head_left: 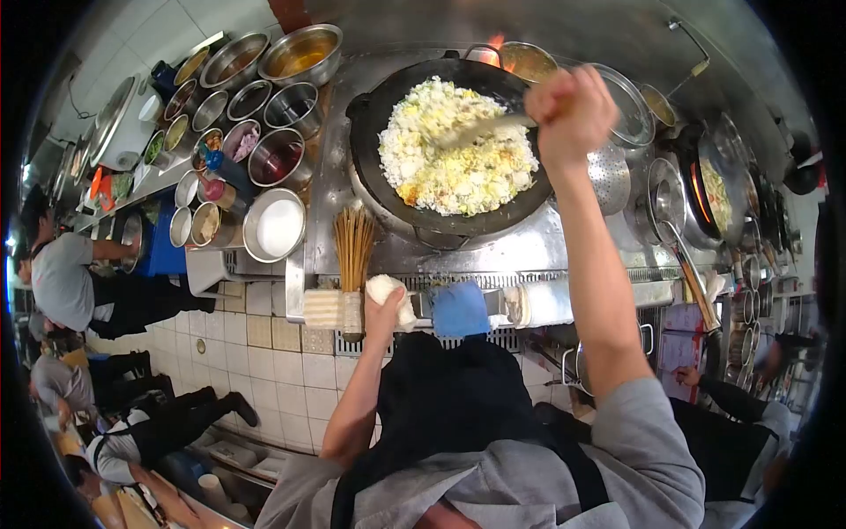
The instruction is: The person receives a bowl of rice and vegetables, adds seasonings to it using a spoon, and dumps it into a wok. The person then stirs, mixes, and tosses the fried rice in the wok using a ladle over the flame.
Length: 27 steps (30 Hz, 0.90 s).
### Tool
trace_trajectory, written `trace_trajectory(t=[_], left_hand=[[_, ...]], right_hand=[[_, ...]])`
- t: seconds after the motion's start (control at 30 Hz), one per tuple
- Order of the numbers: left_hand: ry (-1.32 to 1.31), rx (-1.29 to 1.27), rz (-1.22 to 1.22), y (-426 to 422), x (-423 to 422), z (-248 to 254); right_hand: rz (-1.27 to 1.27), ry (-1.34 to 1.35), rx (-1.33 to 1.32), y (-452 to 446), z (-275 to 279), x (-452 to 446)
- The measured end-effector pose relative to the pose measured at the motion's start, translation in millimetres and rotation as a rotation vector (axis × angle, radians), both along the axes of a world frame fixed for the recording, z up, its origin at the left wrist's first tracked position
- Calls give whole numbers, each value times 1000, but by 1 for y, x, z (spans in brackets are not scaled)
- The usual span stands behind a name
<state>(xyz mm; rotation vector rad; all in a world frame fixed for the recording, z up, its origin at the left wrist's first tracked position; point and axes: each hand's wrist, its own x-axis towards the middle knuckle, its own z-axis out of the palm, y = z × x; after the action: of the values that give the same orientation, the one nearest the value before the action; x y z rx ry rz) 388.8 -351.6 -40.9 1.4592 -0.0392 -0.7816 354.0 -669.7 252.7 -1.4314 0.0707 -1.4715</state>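
A black wok (pixel 364 150) on the range holds a large heap of white and yellow food (pixel 467 167) that looks like rice with egg. My right hand (pixel 575 104) is closed round the handle of a utensil (pixel 493 128), whose blurred end reaches over the food. At the range's front edge, my left hand (pixel 385 310) grips a white cloth (pixel 392 293). Just left of that hand stands a bamboo brush (pixel 352 247). A blue cloth (pixel 460 309) lies to its right on the front rail.
Metal bowls and containers, one with white contents (pixel 278 225), crowd the left counter. Flames (pixel 495 48) rise behind the wok. A perforated ladle (pixel 606 179) and a second wok (pixel 696 185) are to the right. Several people work at the left; another person (pixel 731 401) is at the right.
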Motion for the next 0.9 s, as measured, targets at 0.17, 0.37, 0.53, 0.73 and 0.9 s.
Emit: trace_trajectory(t=[0.17, 0.37, 0.53, 0.73, 0.9], left_hand=[[183, -76, 94, 10, 4, -8], [91, -76, 175, 8, -2, 0], [27, -47, 135, 32, -8, 14], [15, -42, 112, 36, -23, 33], [-88, -21, -78, 20, -52, 47]], right_hand=[[227, 68, 201, 5, 85, -25], [23, 65, 103, 21, 11, -11], [249, 87, 213, 25, 77, -39], [90, 191, -47, 42, 6, -14], [99, 190, -25, 34, 61, -38]])
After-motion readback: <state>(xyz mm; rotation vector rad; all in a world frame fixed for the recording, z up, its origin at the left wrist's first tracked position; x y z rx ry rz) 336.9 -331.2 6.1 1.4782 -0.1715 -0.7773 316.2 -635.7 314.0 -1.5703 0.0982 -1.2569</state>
